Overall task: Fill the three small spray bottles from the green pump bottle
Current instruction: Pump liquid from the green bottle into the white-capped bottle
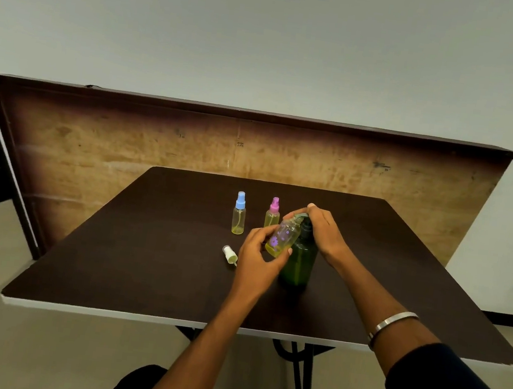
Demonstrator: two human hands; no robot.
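Step in hand looks like filling the third spray bottle. Left hand has its fingers wrapped around an uncapped, flower-printed spray bottle, tilted with its open neck up against the spout of the green pump bottle. Right hand sits on top of the pump head, fingers curled over it, apparently pressing.

The pump bottle stands upright on the counter, centre-right. The held bottle is off the counter, touching or just beside the pump nozzle; can't tell if the spout is actually inside the neck. Yellowish liquid shows in its lower part.

Blue-capped spray bottle and pink-capped spray bottle stand upright behind, capped, both holding yellowish liquid, so likely done.

White spray cap lies on its side just left of the left hand.

Next: keep the neck under the spout while pumping, then level the bottle, pick up the white cap and screw it on. Spill risk if the tilt grows.
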